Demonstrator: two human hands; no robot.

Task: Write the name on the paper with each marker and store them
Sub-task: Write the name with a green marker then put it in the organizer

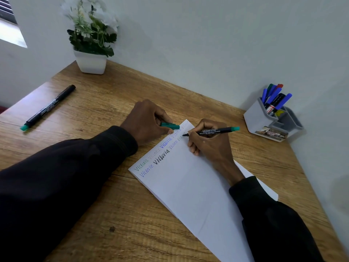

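A white paper [190, 182] lies on the wooden desk [98, 103], with the name "Victoria" written on it several times in different colours along its top edge. My right hand [209, 142] grips a black marker with a green end [217, 131], its tip touching the paper near the last written word. My left hand [147, 121] rests at the paper's top corner and holds the marker's green cap [170, 126]. A grey holder [272, 120] at the right holds several markers. Another capped black marker with a green end [48, 107] lies on the desk at the left.
A white pot with white flowers [91, 59] stands at the desk's far left corner against the wall. The wall runs behind the desk and along its right side. Bare wood shows at the left and front of the paper.
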